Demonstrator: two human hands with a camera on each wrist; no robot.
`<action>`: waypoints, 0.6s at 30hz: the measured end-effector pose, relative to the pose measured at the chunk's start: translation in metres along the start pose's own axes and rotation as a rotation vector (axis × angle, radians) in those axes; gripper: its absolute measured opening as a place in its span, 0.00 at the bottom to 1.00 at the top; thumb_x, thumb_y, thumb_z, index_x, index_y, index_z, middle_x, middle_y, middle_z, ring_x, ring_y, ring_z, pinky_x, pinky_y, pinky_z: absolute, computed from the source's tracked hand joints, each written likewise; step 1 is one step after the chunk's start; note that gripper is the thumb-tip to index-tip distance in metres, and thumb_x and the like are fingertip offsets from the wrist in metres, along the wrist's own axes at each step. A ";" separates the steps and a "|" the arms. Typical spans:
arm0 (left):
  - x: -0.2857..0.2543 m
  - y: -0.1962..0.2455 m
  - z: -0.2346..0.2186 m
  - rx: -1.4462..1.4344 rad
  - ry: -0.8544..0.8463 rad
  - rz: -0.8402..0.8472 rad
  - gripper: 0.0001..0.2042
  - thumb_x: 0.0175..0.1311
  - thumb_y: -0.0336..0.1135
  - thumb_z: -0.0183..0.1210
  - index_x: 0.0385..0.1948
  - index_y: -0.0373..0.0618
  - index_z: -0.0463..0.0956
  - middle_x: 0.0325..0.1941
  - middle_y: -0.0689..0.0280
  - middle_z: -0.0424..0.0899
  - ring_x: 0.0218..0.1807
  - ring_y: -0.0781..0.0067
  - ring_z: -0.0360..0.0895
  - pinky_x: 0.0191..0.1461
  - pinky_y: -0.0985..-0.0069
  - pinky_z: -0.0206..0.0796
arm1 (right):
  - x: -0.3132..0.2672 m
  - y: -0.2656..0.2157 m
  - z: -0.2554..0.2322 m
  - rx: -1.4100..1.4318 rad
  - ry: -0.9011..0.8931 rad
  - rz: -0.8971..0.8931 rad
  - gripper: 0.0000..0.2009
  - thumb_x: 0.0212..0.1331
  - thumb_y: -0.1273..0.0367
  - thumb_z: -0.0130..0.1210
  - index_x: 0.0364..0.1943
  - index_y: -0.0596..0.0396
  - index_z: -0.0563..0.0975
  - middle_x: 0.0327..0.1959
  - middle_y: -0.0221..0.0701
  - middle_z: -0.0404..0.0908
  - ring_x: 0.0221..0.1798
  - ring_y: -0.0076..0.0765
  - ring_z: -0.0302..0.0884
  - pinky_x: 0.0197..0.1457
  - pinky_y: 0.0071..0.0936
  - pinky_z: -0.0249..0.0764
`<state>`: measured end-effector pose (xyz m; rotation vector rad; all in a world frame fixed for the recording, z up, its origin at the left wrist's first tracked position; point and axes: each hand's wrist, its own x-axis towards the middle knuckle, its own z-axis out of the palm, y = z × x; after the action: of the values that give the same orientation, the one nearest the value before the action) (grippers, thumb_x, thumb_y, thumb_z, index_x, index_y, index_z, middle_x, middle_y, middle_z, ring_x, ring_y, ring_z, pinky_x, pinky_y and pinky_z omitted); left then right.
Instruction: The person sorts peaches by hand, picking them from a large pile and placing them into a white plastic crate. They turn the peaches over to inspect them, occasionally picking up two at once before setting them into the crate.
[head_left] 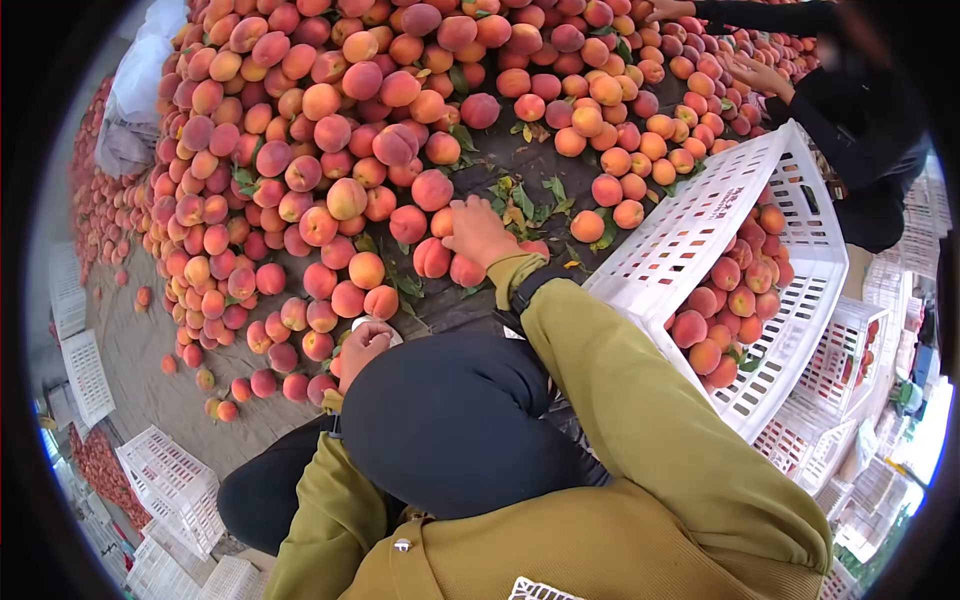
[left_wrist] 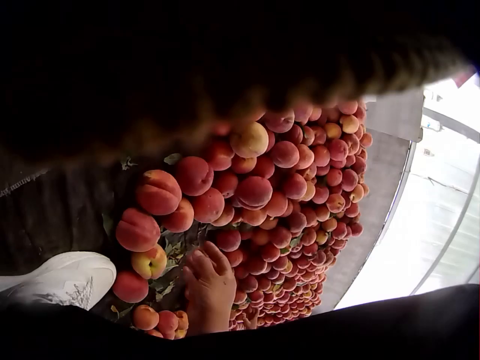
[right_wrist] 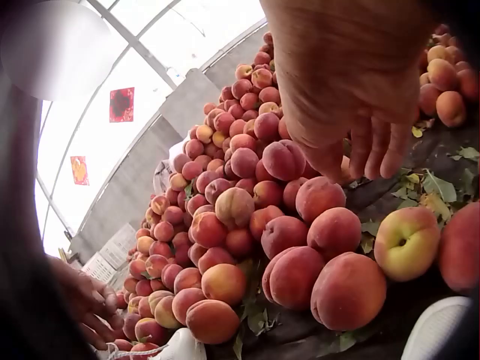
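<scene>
My right hand reaches into the front edge of a big heap of peaches, its fingertips right at a red-orange peach. In the right wrist view, the fingers of that hand point down over the fruit, fairly straight, with no peach gripped. Beside my bent knee, my left hand hangs with loosely bent fingers near the heap's lower edge, holding nothing. It shows at the lower left of the right wrist view too. Several larger peaches lie close below my right hand.
A white slatted crate, tilted and partly filled with peaches, stands at my right. Another person's hand is over the heap at the far right. Green leaves litter the dark ground sheet. More white crates stand at the lower left.
</scene>
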<state>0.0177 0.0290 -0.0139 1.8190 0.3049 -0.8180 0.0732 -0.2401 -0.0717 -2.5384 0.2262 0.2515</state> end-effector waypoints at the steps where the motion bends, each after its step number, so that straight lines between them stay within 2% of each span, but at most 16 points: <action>1: 0.005 0.006 0.005 -0.003 -0.019 -0.003 0.05 0.57 0.27 0.53 0.32 0.37 0.75 0.30 0.68 0.77 0.29 0.82 0.72 0.33 0.84 0.66 | 0.008 0.007 0.027 0.016 0.003 0.037 0.24 0.39 0.63 0.66 0.41 0.57 0.70 0.44 0.42 0.71 0.50 0.50 0.69 0.51 0.40 0.72; 3: 0.012 0.024 0.010 0.156 0.029 -0.027 0.06 0.56 0.28 0.54 0.33 0.37 0.75 0.30 0.68 0.77 0.30 0.82 0.73 0.33 0.83 0.67 | 0.006 0.008 0.027 0.052 0.083 -0.034 0.24 0.37 0.66 0.66 0.41 0.56 0.69 0.43 0.42 0.70 0.48 0.50 0.70 0.49 0.40 0.72; 4: 0.018 0.022 0.012 0.139 0.014 -0.006 0.07 0.57 0.29 0.54 0.34 0.37 0.75 0.31 0.68 0.77 0.30 0.81 0.73 0.33 0.82 0.68 | 0.007 0.010 0.023 0.052 0.086 -0.025 0.24 0.37 0.66 0.66 0.41 0.56 0.69 0.43 0.42 0.70 0.48 0.50 0.70 0.49 0.40 0.72; 6: 0.028 0.026 0.014 0.105 -0.020 0.006 0.07 0.57 0.29 0.54 0.34 0.37 0.75 0.31 0.68 0.77 0.30 0.81 0.73 0.34 0.83 0.69 | 0.004 0.012 0.016 0.281 0.073 0.011 0.24 0.38 0.68 0.66 0.41 0.57 0.68 0.40 0.40 0.72 0.47 0.43 0.73 0.48 0.35 0.72; 7: 0.032 0.027 0.014 0.059 -0.037 0.017 0.07 0.58 0.29 0.54 0.35 0.37 0.75 0.32 0.68 0.77 0.31 0.82 0.73 0.34 0.83 0.69 | -0.001 0.012 0.010 0.282 0.073 0.022 0.24 0.38 0.68 0.66 0.41 0.57 0.68 0.40 0.40 0.72 0.47 0.43 0.73 0.48 0.35 0.72; 9: 0.043 0.025 0.015 0.049 -0.065 0.046 0.07 0.58 0.30 0.54 0.35 0.38 0.75 0.32 0.69 0.77 0.31 0.82 0.73 0.35 0.83 0.69 | -0.013 0.012 -0.009 0.936 0.233 0.204 0.22 0.42 0.70 0.65 0.41 0.58 0.68 0.38 0.36 0.73 0.40 0.32 0.75 0.42 0.29 0.73; 10: 0.047 0.024 0.013 0.019 -0.061 0.066 0.07 0.58 0.30 0.54 0.35 0.38 0.75 0.32 0.69 0.77 0.30 0.83 0.72 0.35 0.84 0.68 | -0.027 0.015 -0.031 1.339 0.192 0.254 0.21 0.45 0.72 0.64 0.43 0.57 0.67 0.37 0.32 0.73 0.34 0.25 0.75 0.36 0.22 0.73; 11: 0.050 0.022 0.011 -0.003 -0.094 0.111 0.07 0.58 0.30 0.55 0.35 0.38 0.75 0.30 0.69 0.77 0.29 0.83 0.72 0.34 0.84 0.66 | -0.033 0.032 -0.033 1.532 0.229 0.233 0.20 0.46 0.76 0.62 0.44 0.56 0.67 0.38 0.32 0.73 0.30 0.25 0.76 0.33 0.22 0.74; 12: 0.055 0.019 0.009 0.006 -0.099 0.124 0.07 0.58 0.30 0.55 0.35 0.37 0.76 0.28 0.70 0.76 0.28 0.83 0.71 0.32 0.84 0.64 | -0.044 0.045 -0.044 1.636 0.270 0.214 0.21 0.47 0.79 0.58 0.47 0.55 0.66 0.40 0.34 0.73 0.35 0.30 0.77 0.38 0.25 0.76; 13: 0.059 0.019 0.002 0.037 -0.175 0.117 0.07 0.61 0.29 0.52 0.38 0.36 0.74 0.32 0.68 0.76 0.32 0.83 0.72 0.36 0.85 0.65 | -0.056 0.052 -0.057 1.724 0.375 0.202 0.23 0.47 0.80 0.55 0.50 0.54 0.64 0.44 0.36 0.72 0.42 0.36 0.77 0.42 0.30 0.78; 14: 0.056 0.025 0.003 0.075 -0.137 0.129 0.07 0.60 0.28 0.53 0.37 0.35 0.74 0.31 0.68 0.76 0.31 0.84 0.71 0.35 0.85 0.65 | -0.066 0.067 -0.065 1.701 0.401 0.221 0.24 0.49 0.76 0.54 0.54 0.52 0.63 0.48 0.36 0.71 0.48 0.39 0.76 0.45 0.33 0.77; 15: 0.055 0.034 0.002 0.033 -0.133 0.091 0.08 0.59 0.28 0.53 0.37 0.36 0.74 0.31 0.69 0.76 0.31 0.85 0.72 0.34 0.86 0.64 | -0.075 0.078 -0.068 1.781 0.498 0.258 0.22 0.54 0.70 0.53 0.55 0.50 0.63 0.51 0.35 0.70 0.49 0.41 0.75 0.46 0.36 0.76; 17: 0.079 0.015 -0.013 0.279 0.025 0.222 0.09 0.56 0.29 0.55 0.37 0.36 0.74 0.32 0.65 0.77 0.34 0.79 0.74 0.38 0.81 0.67 | -0.082 0.087 -0.072 1.932 0.723 0.385 0.17 0.58 0.61 0.52 0.49 0.48 0.66 0.41 0.32 0.75 0.46 0.40 0.77 0.44 0.38 0.75; 18: 0.081 0.022 -0.018 0.279 0.028 0.219 0.09 0.56 0.29 0.55 0.37 0.36 0.74 0.32 0.65 0.77 0.34 0.79 0.74 0.38 0.81 0.67 | -0.080 0.086 -0.066 1.867 0.818 0.523 0.16 0.57 0.62 0.53 0.47 0.49 0.66 0.38 0.32 0.75 0.42 0.40 0.76 0.45 0.37 0.74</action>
<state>0.0963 0.0221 -0.0475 2.0819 0.0063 -0.7068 -0.0139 -0.3395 -0.0448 -0.5605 0.8845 -0.5899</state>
